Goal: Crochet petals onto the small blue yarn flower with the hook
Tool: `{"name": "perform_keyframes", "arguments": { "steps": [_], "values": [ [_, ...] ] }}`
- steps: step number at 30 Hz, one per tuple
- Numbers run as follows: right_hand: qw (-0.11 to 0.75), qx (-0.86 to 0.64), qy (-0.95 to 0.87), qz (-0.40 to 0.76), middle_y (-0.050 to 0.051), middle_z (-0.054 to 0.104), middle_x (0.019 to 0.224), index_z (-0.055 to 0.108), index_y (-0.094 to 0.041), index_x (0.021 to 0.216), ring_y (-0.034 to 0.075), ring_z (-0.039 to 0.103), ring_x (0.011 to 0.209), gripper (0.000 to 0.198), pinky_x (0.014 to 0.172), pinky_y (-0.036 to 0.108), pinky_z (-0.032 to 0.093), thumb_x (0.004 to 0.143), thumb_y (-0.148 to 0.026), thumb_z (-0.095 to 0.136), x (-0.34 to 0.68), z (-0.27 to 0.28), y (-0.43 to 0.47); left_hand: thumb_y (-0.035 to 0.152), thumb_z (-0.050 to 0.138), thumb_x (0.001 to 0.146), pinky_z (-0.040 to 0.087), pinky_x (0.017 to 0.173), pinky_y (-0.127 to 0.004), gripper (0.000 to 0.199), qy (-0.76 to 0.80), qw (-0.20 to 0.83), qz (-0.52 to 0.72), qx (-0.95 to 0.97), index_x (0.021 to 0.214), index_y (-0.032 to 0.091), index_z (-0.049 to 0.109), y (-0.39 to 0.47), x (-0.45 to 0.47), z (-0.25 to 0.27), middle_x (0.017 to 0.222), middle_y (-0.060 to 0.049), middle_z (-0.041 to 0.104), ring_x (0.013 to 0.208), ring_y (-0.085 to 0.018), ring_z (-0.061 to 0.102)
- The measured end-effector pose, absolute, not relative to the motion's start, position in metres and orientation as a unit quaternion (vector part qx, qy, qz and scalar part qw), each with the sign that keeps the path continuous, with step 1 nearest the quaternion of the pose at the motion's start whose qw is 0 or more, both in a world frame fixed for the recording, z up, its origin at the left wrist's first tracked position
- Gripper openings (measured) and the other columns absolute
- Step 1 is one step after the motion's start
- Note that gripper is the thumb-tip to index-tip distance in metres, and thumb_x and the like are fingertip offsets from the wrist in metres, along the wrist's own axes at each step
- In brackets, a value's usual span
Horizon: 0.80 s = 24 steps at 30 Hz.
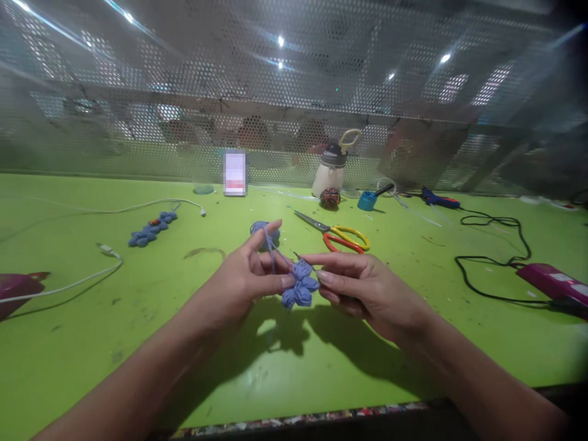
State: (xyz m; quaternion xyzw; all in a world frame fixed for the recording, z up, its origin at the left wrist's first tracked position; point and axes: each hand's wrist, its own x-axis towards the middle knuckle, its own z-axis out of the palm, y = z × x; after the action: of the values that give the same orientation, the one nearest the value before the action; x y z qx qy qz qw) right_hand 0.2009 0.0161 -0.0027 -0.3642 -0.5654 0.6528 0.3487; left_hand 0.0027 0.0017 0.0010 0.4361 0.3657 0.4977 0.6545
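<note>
Between my hands, above the green table, is a blue crocheted flower [301,286] with several puffy petals. My left hand [252,269] pinches its left side between thumb and fingers, and blue yarn [270,240] loops over the raised index finger. In my right hand [356,282] is a thin dark crochet hook [309,262], gripped by thumb and fingers, its tip at the top petal. The hook's handle is hidden in the palm. Just behind my left fingers lies a ball of blue yarn [274,236], partly covered by them.
Scissors [343,237] with red and yellow handles lie beyond my right hand. A blue crocheted strip [151,230] and white cables [114,269] are at left. Behind stand a phone [235,174] and a bottle [329,174]. A purple power strip [554,285] sits at right.
</note>
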Motion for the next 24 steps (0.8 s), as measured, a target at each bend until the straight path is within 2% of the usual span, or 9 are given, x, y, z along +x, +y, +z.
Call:
{"name": "perform_keyframes", "arguments": {
  "steps": [8, 13, 17, 20, 24],
  "values": [
    [0.355, -0.345, -0.602, 0.627, -0.006, 0.046, 0.055, 0.070, -0.017, 0.118, 0.004, 0.030, 0.043, 0.035, 0.040, 0.018, 0.018, 0.085, -0.025, 0.065, 0.2034, -0.0040, 0.0157, 0.005, 0.077, 0.066, 0.049, 0.071, -0.027, 0.101, 0.367, 0.617, 0.487, 0.497, 0.151, 0.028, 0.028, -0.0005, 0.0042, -0.0003, 0.080, 0.002, 0.066, 0.074, -0.014, 0.062],
    [0.336, -0.342, -0.634, 0.608, -0.006, 0.043, 0.054, 0.070, -0.015, 0.118, 0.005, 0.030, 0.045, 0.035, 0.040, 0.020, 0.018, 0.085, -0.025, 0.064, 0.2031, -0.0015, 0.0161, 0.005, 0.078, 0.064, 0.046, 0.067, -0.025, 0.104, 0.384, 0.609, 0.469, 0.511, 0.152, 0.025, 0.026, 0.0008, 0.0062, 0.0005, 0.076, 0.001, 0.066, 0.068, -0.013, 0.060],
    [0.338, -0.340, -0.640, 0.600, -0.006, 0.041, 0.053, 0.070, -0.014, 0.119, 0.006, 0.028, 0.046, 0.037, 0.041, 0.020, 0.017, 0.084, -0.025, 0.064, 0.2029, -0.0015, 0.0171, 0.009, 0.080, 0.065, 0.047, 0.070, -0.027, 0.099, 0.381, 0.620, 0.470, 0.499, 0.150, 0.020, 0.030, 0.0024, 0.0065, -0.0013, 0.078, -0.002, 0.066, 0.073, -0.015, 0.061],
    [0.338, -0.342, -0.639, 0.600, -0.007, 0.040, 0.053, 0.070, -0.014, 0.119, 0.006, 0.028, 0.046, 0.037, 0.042, 0.020, 0.017, 0.084, -0.025, 0.064, 0.2034, -0.0021, 0.0176, 0.010, 0.079, 0.067, 0.048, 0.076, -0.029, 0.097, 0.368, 0.628, 0.473, 0.497, 0.150, 0.022, 0.031, 0.0031, 0.0060, -0.0044, 0.083, -0.002, 0.066, 0.078, -0.016, 0.062],
    [0.330, -0.337, -0.642, 0.605, -0.006, 0.043, 0.053, 0.070, -0.013, 0.119, 0.005, 0.028, 0.045, 0.036, 0.041, 0.020, 0.017, 0.085, -0.023, 0.062, 0.2034, -0.0030, 0.0175, 0.004, 0.078, 0.064, 0.047, 0.072, -0.026, 0.098, 0.340, 0.647, 0.470, 0.494, 0.148, 0.026, 0.035, 0.0034, 0.0066, -0.0080, 0.080, 0.002, 0.063, 0.074, -0.013, 0.059]
  ]
}}
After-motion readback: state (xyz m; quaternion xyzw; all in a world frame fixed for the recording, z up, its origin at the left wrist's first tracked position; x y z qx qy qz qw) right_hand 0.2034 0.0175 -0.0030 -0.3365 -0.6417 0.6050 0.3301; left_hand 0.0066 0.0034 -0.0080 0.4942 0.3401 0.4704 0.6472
